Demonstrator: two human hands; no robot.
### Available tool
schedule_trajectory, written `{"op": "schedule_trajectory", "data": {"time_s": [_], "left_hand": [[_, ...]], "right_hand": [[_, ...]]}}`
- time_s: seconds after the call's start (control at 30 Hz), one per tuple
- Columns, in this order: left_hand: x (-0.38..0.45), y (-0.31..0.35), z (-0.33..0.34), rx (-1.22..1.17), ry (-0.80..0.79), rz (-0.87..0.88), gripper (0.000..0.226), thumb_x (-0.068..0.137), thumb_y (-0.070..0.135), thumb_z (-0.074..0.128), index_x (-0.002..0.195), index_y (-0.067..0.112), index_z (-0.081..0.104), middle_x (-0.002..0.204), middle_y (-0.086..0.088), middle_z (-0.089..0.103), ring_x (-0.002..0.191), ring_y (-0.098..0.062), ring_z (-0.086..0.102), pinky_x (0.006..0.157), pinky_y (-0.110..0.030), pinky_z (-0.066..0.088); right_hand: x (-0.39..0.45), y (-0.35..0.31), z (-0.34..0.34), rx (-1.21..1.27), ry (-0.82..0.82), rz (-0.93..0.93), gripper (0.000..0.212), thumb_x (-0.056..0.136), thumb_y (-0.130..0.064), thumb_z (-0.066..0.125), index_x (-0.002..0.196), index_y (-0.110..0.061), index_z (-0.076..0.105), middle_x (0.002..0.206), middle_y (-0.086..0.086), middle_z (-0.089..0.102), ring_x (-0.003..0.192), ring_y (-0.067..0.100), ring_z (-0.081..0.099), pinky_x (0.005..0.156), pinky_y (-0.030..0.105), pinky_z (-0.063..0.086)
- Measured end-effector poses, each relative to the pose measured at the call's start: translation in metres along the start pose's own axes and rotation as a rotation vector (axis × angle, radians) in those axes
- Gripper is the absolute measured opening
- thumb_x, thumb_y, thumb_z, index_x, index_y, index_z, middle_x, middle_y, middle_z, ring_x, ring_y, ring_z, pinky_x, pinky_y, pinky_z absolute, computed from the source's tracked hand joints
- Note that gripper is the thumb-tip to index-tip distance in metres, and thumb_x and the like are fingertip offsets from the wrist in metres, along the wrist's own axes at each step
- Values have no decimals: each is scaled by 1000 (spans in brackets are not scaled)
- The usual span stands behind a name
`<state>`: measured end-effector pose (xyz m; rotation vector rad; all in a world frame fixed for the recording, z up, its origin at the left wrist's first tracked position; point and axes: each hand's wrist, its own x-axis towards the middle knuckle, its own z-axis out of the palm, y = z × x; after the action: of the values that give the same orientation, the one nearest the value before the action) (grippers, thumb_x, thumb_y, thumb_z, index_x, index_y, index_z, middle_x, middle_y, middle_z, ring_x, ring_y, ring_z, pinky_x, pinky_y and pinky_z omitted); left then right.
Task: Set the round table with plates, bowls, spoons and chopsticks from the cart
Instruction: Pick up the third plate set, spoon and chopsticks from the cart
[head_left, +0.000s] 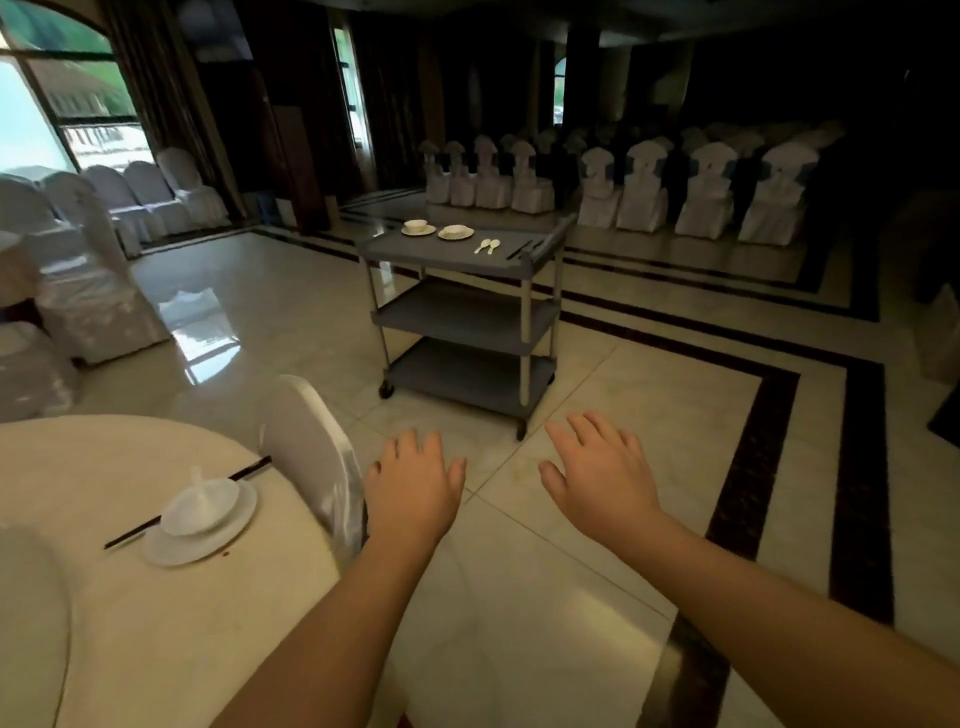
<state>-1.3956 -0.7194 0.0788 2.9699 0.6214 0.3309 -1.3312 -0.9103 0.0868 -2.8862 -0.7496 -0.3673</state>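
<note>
The round table (130, 623) with a cream cloth fills the lower left. On it rests a white plate (228, 535) carrying a bowl (200, 506) with a spoon in it, and dark chopsticks (249, 470) lie beside them. A grey three-shelf cart (462, 260) stands ahead on the floor. Its top holds two plates with bowls (415, 226) (455, 232), two white spoons (487, 246) and dark chopsticks (522, 248). My left hand (413, 488) and my right hand (597, 467) hover palm-down over the floor, fingers spread, holding nothing.
A white-covered chair (311, 452) stands at the table's edge, just left of my left hand. More covered chairs (88, 291) sit at the left and in rows (649, 187) behind the cart. Glossy tile floor (649, 405) lies between me and the cart.
</note>
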Motion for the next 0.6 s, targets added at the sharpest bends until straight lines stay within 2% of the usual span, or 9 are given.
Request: {"op": "schedule_trajectory", "data": {"time_s": [0.13,0.33,0.6], "left_hand": [[86,16,22,32,-28,-16,52,98,51,35,139,20,42,142,-7,46,129,-25,43,102,-41,40],[217,42,26,-39,-20,-163,52,99,50,36,140,19,41,140,-9,46,128,-27,43,104,-43,40],[360,33,60,-130,-8,-206,52,98,52,37,141,22,38,144,-6,43,132,-26,39,103,-43,37]], "right_hand": [[92,28,34,65,-10,6,54,97,-47,35,147,-28,32,152,0,36,142,22,25,112,42,27],[237,64,58,61,-42,1,53,94,-50,40,142,-27,38,147,1,42,136,22,34,105,41,32],[395,65,97,71,-72,-7,59,94,-53,41,147,-28,34,149,-1,41,137,21,34,110,42,31]]}}
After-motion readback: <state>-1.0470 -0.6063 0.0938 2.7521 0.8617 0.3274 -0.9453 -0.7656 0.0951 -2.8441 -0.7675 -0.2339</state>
